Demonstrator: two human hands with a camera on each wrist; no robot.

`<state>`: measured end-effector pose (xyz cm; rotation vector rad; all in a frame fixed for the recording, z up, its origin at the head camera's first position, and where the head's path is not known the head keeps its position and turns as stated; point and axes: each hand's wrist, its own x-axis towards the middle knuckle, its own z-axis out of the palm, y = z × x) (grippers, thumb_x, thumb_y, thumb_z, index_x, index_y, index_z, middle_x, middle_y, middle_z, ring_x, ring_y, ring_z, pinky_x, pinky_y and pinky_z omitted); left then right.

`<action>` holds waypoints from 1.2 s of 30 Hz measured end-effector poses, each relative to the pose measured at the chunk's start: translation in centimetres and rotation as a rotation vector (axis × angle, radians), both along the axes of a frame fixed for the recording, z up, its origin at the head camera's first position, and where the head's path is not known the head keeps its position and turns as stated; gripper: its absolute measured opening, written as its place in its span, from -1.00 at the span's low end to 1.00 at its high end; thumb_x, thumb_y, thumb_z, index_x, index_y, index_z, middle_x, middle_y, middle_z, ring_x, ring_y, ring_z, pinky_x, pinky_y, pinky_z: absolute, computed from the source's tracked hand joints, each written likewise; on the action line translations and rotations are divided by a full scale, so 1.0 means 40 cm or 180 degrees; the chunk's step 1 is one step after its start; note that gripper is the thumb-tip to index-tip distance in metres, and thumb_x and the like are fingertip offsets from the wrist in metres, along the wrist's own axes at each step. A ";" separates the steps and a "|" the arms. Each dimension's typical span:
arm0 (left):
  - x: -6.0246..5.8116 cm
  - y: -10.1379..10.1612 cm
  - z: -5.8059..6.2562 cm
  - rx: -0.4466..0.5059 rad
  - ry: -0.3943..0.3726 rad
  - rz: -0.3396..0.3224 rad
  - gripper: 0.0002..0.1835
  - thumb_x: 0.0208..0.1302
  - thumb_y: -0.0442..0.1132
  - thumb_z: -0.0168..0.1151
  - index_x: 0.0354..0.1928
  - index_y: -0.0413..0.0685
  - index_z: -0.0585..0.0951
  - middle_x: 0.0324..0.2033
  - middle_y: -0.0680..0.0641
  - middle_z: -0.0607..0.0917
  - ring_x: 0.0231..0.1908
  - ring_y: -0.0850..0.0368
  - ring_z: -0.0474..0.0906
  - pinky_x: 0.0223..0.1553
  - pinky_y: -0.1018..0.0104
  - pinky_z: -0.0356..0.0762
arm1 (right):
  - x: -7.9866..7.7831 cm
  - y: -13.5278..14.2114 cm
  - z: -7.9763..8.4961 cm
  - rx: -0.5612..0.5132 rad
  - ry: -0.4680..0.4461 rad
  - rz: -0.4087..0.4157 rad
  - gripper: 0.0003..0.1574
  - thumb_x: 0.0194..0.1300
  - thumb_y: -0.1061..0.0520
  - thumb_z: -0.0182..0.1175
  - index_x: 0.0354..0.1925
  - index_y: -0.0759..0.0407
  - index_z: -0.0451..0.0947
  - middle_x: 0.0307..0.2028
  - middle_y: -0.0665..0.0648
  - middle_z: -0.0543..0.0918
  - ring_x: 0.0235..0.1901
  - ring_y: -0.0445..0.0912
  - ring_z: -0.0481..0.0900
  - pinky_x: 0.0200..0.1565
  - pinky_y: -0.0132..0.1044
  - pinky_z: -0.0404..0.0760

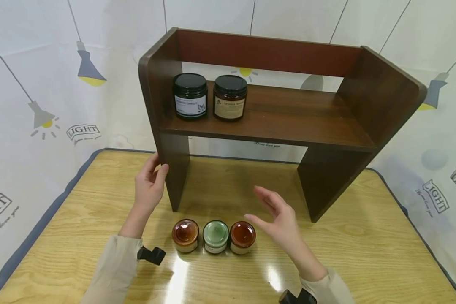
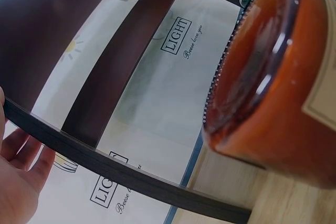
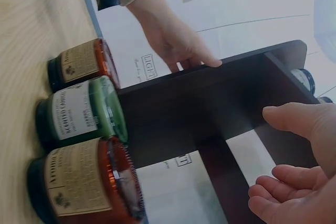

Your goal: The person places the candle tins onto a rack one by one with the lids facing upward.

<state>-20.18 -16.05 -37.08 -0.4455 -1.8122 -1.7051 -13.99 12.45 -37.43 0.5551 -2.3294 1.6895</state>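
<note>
Along the front edge of the shelf's left side panel, my left hand (image 1: 149, 181) pinches the wood, thumb on one side and fingers (image 2: 39, 166) on the outer side. My right hand (image 1: 281, 219) hovers over the table with thumb and fingers spread apart, holding nothing. Just left of it is a brown-red glass candle jar (image 1: 242, 237). A green candle jar (image 1: 215, 237) and an amber-brown candle jar (image 1: 185, 235) complete the row before the dark wooden shelf (image 1: 273, 137). All three stand upside down on black lids, as the right wrist view shows.
On the shelf board's left end stand a dark green candle jar (image 1: 190, 96) and an amber candle jar (image 1: 230, 98), both upright with black lids. The shelf's right side panel (image 1: 338, 181) rests on the wooden table (image 1: 365, 253). A printed cloth (image 1: 110, 76) hangs behind.
</note>
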 end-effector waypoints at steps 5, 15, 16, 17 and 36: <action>0.000 -0.002 -0.001 -0.0018 0.0005 -0.0014 -0.66 0.22 -0.68 -0.05 0.06 -0.67 0.36 -0.06 -0.58 0.45 -0.06 0.31 0.45 -0.09 0.59 0.45 | 0.011 0.004 -0.020 0.0065 -0.0258 0.0014 -0.21 -0.09 0.41 0.42 0.15 0.45 0.37 0.13 0.32 0.46 0.17 0.16 0.39 0.18 -0.21 0.36; -0.001 -0.002 -0.001 -0.0027 0.0029 -0.0027 -0.65 0.22 -0.68 -0.05 0.06 -0.68 0.35 -0.07 -0.60 0.44 -0.07 0.28 0.45 -0.11 0.60 0.45 | 0.024 0.014 -0.076 0.0052 -0.0640 0.0074 -0.13 -0.10 0.38 0.42 0.19 0.49 0.30 0.16 0.38 0.42 0.18 0.21 0.37 0.17 -0.19 0.34; 0.000 -0.002 0.000 -0.0028 0.0032 -0.0032 -0.66 0.22 -0.68 -0.05 0.06 -0.69 0.35 -0.07 -0.60 0.44 -0.07 0.28 0.45 -0.11 0.60 0.45 | 0.025 0.015 -0.081 0.0053 -0.0645 0.0084 -0.12 -0.11 0.38 0.43 0.19 0.49 0.30 0.16 0.39 0.41 0.17 0.22 0.37 0.17 -0.19 0.35; 0.000 -0.002 0.000 -0.0029 0.0035 -0.0035 -0.66 0.22 -0.68 -0.05 0.06 -0.69 0.35 -0.07 -0.60 0.44 -0.07 0.28 0.45 -0.11 0.60 0.45 | 0.025 0.015 -0.086 0.0045 -0.0672 0.0094 -0.11 -0.11 0.37 0.43 0.20 0.49 0.29 0.16 0.39 0.41 0.17 0.23 0.37 0.18 -0.19 0.34; -0.039 -0.024 -0.051 -0.0018 0.0101 -0.0072 -0.65 0.27 -0.61 -0.02 0.11 -0.56 0.40 -0.05 -0.49 0.49 -0.05 0.29 0.46 -0.09 0.56 0.47 | 0.028 0.015 -0.167 0.0241 -0.1086 0.0285 0.11 -0.20 0.30 0.52 0.27 0.47 0.17 0.14 0.41 0.42 0.16 0.21 0.36 0.21 0.01 0.31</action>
